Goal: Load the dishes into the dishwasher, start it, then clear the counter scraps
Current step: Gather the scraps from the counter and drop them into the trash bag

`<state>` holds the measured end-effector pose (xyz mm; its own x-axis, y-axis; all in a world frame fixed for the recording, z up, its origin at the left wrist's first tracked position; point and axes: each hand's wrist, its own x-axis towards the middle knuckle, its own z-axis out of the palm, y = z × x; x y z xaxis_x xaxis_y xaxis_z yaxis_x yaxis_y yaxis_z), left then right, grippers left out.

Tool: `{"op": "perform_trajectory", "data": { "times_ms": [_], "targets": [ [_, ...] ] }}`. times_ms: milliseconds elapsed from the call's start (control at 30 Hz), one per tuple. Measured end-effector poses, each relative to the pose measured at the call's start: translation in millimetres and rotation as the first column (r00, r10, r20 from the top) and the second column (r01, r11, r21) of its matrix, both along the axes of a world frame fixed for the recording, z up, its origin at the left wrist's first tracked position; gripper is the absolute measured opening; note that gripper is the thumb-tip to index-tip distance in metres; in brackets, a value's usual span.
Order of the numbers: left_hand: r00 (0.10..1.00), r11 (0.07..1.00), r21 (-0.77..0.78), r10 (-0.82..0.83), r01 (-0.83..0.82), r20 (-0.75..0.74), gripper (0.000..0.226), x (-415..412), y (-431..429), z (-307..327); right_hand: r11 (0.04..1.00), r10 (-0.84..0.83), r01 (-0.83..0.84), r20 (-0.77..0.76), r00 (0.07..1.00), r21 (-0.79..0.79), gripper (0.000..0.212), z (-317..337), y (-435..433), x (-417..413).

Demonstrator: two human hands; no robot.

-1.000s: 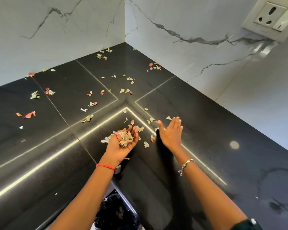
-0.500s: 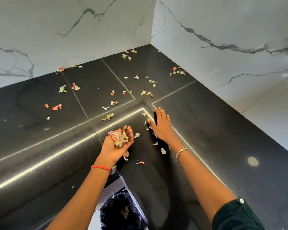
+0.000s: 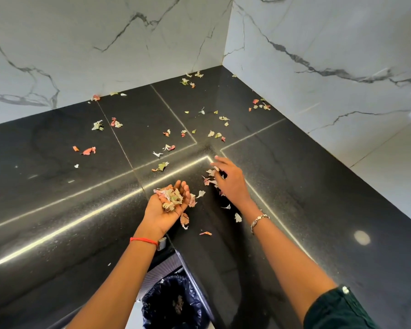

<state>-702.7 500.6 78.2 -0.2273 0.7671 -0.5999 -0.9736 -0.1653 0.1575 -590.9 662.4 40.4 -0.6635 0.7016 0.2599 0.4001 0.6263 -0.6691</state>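
Note:
Pink, green and white scraps (image 3: 166,147) lie scattered over the black counter (image 3: 57,198), thickest toward the back corner. My left hand (image 3: 163,208) is cupped palm up near the counter's inner corner and holds a heap of scraps (image 3: 171,198). My right hand (image 3: 230,180) lies palm down just right of it, fingers loosely bent over a small cluster of scraps (image 3: 210,178) on the counter. A few loose scraps (image 3: 237,217) lie between and below the two hands.
White marble walls (image 3: 105,43) meet in the back corner. Below the counter's inner edge stands a bin lined with a dark bag (image 3: 176,302), with some scraps inside. More scraps (image 3: 259,105) lie along the right wall.
My right hand has swept leftward toward the left hand, pulling scraps along, and its fingers have bent. The view has shifted left, so the socket has left the frame.

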Motion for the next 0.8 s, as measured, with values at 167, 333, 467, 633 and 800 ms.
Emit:
{"op": "perform_trajectory", "data": {
  "times_ms": [167, 333, 467, 633, 800],
  "targets": [
    [1.000, 1.000, 0.009, 0.005, -0.005, 0.011, 0.036, -0.5, -1.6, -0.2, 0.985, 0.129, -0.087, 0.307, 0.943, -0.147, 0.046, -0.6, 4.8, -3.2],
    [1.000, 1.000, 0.012, 0.008, -0.008, 0.008, 0.036, 0.4, -3.9, -0.9, 0.946, 0.289, -0.238, 0.238, 0.927, -0.221, 0.045, -2.4, -17.9, -4.7],
    [1.000, 1.000, -0.004, -0.005, 0.005, 0.004, 0.036, 1.6, -6.4, -2.9, 0.950, 0.298, -0.270, 0.203, 0.933, -0.154, 0.034, -4.6, -25.8, 8.9],
    [1.000, 1.000, -0.004, -0.022, 0.022, 0.019, 0.037, 3.4, -8.8, -4.1, 0.974, 0.228, -0.225, 0.221, 0.948, -0.037, 0.026, -5.9, -32.2, 30.9],
    [1.000, 1.000, 0.001, -0.022, 0.022, 0.016, 0.036, 5.4, -11.7, -4.5, 0.990, 0.139, -0.142, 0.259, 0.956, -0.007, 0.029, 1.7, -33.5, 47.9]
  ]
}}
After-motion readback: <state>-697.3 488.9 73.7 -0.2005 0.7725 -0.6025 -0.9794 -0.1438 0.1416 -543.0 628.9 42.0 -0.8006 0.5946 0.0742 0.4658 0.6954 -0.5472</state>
